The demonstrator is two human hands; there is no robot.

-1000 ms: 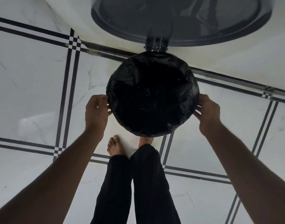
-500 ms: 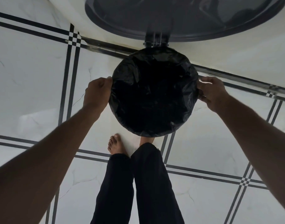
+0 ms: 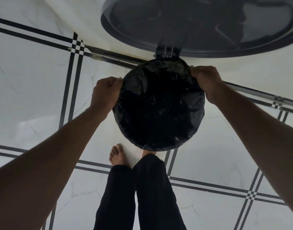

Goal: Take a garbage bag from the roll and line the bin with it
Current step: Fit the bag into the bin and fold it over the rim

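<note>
Both hands, left hand (image 3: 105,92) and right hand (image 3: 207,83), pinch the garbage bag (image 3: 159,110) at opposite sides of the bin (image 3: 165,53) mouth, which it already covers. Thin, limp, slippery film like this probably tears easily, so hold it by the folded edge

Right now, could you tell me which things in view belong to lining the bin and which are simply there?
Part of the job: garbage bag, bin lid standing open, left hand, right hand.
Simply there: tiled floor, bare foot.
</note>
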